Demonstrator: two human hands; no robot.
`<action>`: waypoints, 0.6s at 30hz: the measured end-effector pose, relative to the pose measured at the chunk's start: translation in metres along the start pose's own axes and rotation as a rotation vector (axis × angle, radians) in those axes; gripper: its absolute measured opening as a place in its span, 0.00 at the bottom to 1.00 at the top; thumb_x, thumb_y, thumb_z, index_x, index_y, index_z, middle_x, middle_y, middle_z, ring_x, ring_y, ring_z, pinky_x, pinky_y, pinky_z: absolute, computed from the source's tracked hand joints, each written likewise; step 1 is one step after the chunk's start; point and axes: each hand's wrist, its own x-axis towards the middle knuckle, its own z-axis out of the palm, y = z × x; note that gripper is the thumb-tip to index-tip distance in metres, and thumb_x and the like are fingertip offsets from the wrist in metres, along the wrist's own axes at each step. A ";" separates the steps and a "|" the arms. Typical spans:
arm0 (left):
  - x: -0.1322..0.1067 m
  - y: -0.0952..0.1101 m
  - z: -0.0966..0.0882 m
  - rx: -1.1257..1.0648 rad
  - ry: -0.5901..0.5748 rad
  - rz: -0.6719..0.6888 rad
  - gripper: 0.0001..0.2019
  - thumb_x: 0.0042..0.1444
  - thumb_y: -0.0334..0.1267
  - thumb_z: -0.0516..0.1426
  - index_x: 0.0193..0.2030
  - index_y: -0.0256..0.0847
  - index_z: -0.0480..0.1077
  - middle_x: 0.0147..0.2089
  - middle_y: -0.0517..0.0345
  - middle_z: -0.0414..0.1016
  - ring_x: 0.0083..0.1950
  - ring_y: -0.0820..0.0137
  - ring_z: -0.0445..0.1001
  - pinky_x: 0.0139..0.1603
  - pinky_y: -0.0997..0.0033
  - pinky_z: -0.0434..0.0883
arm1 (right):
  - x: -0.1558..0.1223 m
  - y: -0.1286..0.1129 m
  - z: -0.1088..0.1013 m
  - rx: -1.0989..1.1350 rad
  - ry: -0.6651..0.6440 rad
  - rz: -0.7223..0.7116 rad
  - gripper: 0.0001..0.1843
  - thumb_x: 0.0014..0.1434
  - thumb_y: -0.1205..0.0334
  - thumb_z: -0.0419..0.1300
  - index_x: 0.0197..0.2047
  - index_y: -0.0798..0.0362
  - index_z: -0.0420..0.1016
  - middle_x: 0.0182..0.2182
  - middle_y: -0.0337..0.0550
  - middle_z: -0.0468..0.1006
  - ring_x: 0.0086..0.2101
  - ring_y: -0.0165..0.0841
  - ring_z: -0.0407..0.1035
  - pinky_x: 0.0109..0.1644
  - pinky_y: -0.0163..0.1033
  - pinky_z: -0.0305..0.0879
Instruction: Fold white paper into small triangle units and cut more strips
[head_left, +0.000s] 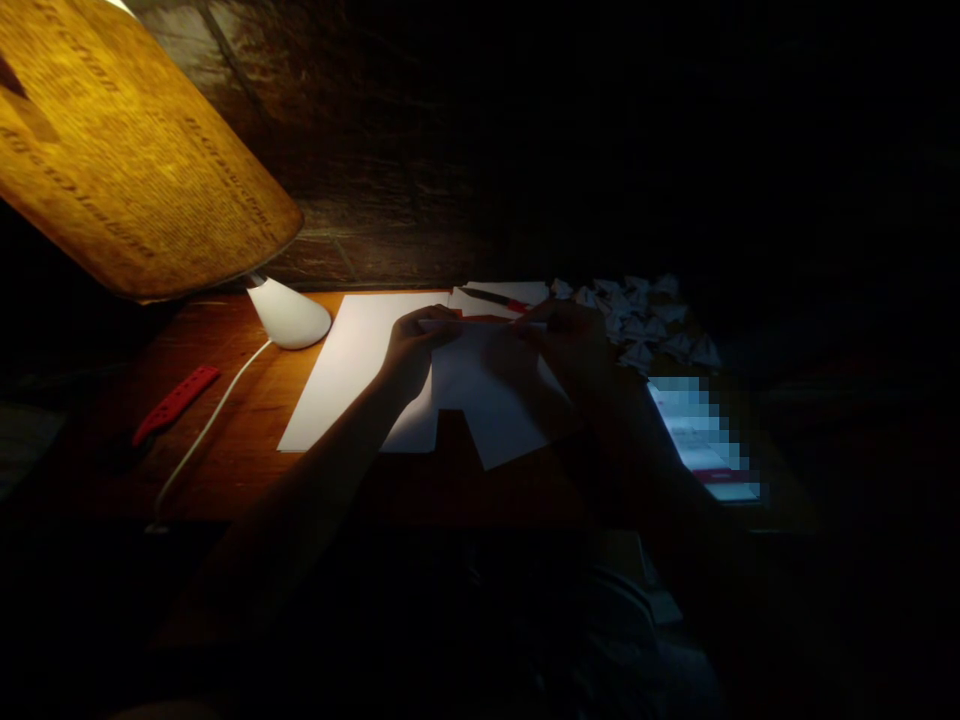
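A white sheet of paper (480,375) is held up by its far edge between both hands over the wooden table (382,490). My left hand (412,345) pinches the sheet's far left corner, fingers closed. On the far right corner, my right hand (566,340) is closed too; it lies in deep shadow, so its fingers show only in part. The sheet's lower corner slants toward me. Flat on the table, partly under my left hand and forearm, lie white sheets (364,350). Behind the hands, a knife with a dark blade and red handle (495,298) rests on more paper (529,292).
A lamp with a yellow printed shade (150,170) and white base (289,315) glows at the left, its white cord (210,412) trailing forward. Nearby lies a red-handled object (176,402). Several small folded paper pieces (637,315) and a lit screen (701,440) are at right.
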 end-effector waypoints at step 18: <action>0.001 0.005 -0.009 0.077 0.060 -0.114 0.22 0.46 0.47 0.72 0.23 0.43 0.63 0.23 0.64 0.63 0.24 0.74 0.65 0.25 0.71 0.63 | 0.005 0.016 -0.009 0.097 0.107 0.326 0.18 0.50 0.49 0.76 0.25 0.49 0.74 0.23 0.35 0.75 0.24 0.28 0.69 0.27 0.35 0.64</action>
